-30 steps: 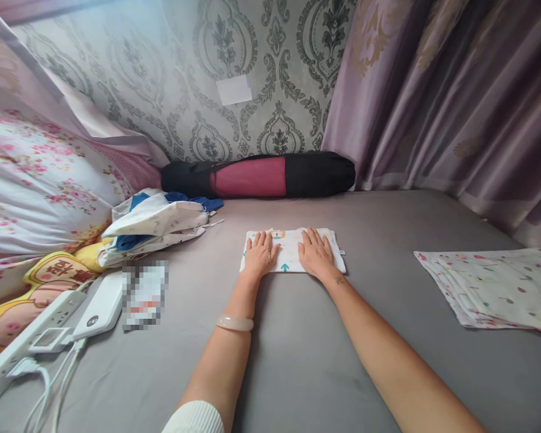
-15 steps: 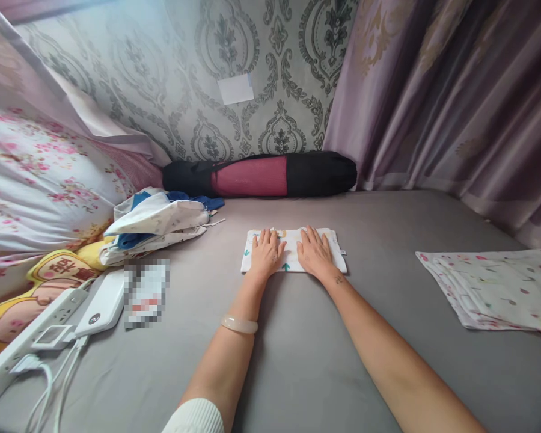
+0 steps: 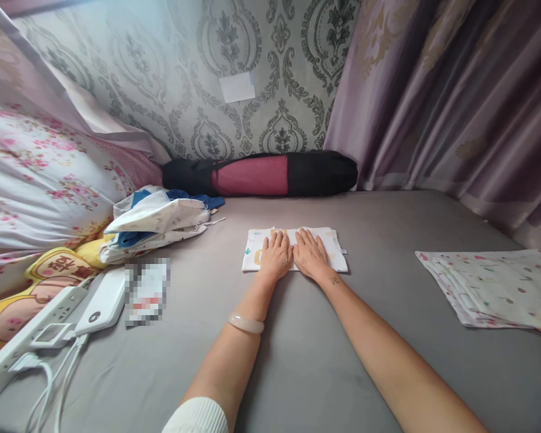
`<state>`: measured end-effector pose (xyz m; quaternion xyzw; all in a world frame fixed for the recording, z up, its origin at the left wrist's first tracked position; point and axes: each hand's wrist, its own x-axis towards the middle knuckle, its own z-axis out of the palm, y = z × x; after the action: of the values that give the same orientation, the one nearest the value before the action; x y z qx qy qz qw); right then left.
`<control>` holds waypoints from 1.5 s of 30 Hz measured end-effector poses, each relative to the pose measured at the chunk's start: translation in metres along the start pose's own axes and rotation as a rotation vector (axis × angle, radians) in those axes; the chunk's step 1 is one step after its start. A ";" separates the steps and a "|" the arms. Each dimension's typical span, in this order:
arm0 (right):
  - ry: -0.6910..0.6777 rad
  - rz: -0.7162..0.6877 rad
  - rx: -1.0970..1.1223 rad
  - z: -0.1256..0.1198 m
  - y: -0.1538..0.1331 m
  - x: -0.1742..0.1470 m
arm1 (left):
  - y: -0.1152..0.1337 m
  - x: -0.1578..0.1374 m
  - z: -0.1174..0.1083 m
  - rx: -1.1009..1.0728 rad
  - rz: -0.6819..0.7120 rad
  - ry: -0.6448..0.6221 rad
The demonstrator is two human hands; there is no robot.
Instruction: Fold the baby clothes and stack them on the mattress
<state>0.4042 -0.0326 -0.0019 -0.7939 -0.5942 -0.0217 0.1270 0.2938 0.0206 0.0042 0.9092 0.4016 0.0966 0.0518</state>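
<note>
A folded white printed cloth (image 3: 338,257) lies flat on the grey bed sheet (image 3: 306,343) in front of me. My left hand (image 3: 277,255) rests palm down on its middle, left of centre, fingers stretched out. Right beside it my right hand (image 3: 311,254) also lies flat on the cloth, fingers extended, the two hands nearly touching at the thumbs. Neither hand grips anything. The hands hide the middle of the cloth; its left and right ends show, with a small tag at the right edge.
Folded printed cloths (image 3: 500,288) lie at the right. A crumpled heap of white and blue clothes (image 3: 162,219) sits at the left, near a power strip (image 3: 36,337), a white power bank (image 3: 101,307) and a blurred packet (image 3: 148,291). A black and red long bag (image 3: 252,175) lies along the wall.
Both hands have slid toward each other across the cloth, the left one moving right and the right one slightly left. The cloth stays in about the same place.
</note>
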 end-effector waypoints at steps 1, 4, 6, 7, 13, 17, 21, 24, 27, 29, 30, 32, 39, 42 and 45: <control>0.000 -0.001 -0.002 0.000 0.000 0.000 | 0.000 0.000 -0.001 -0.009 0.000 -0.002; 0.002 -0.005 -0.009 -0.002 0.000 0.000 | -0.005 0.002 -0.004 -0.059 0.017 -0.003; -0.010 0.001 -0.009 -0.004 -0.001 0.001 | -0.014 0.004 -0.007 -0.115 0.026 0.031; -0.022 0.011 -0.008 -0.005 -0.003 0.001 | -0.019 0.005 -0.009 -0.146 0.019 0.061; -0.059 0.010 0.023 -0.009 -0.030 0.008 | -0.062 0.005 -0.020 -0.216 -0.230 0.207; -0.051 0.008 0.057 -0.004 -0.048 0.012 | -0.076 -0.002 -0.024 -0.203 -0.386 0.175; -0.043 0.024 0.048 0.003 -0.050 0.014 | -0.081 -0.004 -0.025 -0.201 -0.441 0.138; -0.033 0.025 0.036 0.008 -0.047 0.015 | -0.083 -0.002 -0.026 -0.219 -0.469 0.116; -0.029 0.020 0.030 0.011 -0.046 0.015 | -0.085 -0.002 -0.028 -0.235 -0.477 0.101; -0.026 0.019 0.026 0.011 -0.046 0.015 | -0.085 -0.003 -0.029 -0.246 -0.484 0.092; -0.027 0.018 0.024 0.011 -0.046 0.015 | -0.085 -0.003 -0.030 -0.255 -0.490 0.091; -0.037 0.021 0.026 0.009 -0.047 0.016 | -0.086 -0.003 -0.031 -0.286 -0.499 0.100; -0.072 -0.009 0.070 0.001 -0.069 0.022 | -0.099 0.004 -0.026 -0.609 -0.572 0.242; -0.075 -0.027 0.073 0.004 -0.079 0.026 | -0.104 0.006 -0.024 -0.777 -0.624 0.353; -0.066 -0.024 0.054 0.011 -0.083 0.028 | -0.105 0.008 -0.023 -0.982 -0.683 0.457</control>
<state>0.3324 0.0175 0.0071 -0.7834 -0.6078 0.0193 0.1284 0.2182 0.0972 0.0092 0.5569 0.5788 0.4387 0.4031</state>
